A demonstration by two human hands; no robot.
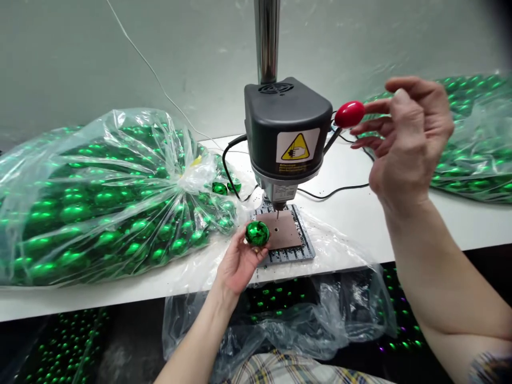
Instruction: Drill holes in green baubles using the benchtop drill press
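My left hand (242, 256) is closed around a shiny green ball (257, 233), holding it at the left edge of a brown board (285, 234) with a small hole. This board lies on the slotted metal base (309, 249) of a small bench drill press (288, 114). Above the board, a thin drill bit (278, 214) points down, apart from the ball. Up on the right, my right hand (412, 125) has its fingers spread beside the red knob (349, 114) of the drill's lever. A fingertip meets the knob's edge, but the fingers are not wrapped round it.
A big tied clear bag (100, 202) of green balls fills the left of the white table (356, 218). Another such bag (474, 144) stands at right. A black cable (332, 191) runs behind the drill. Clear plastic film (336, 314) hangs over the front edge.
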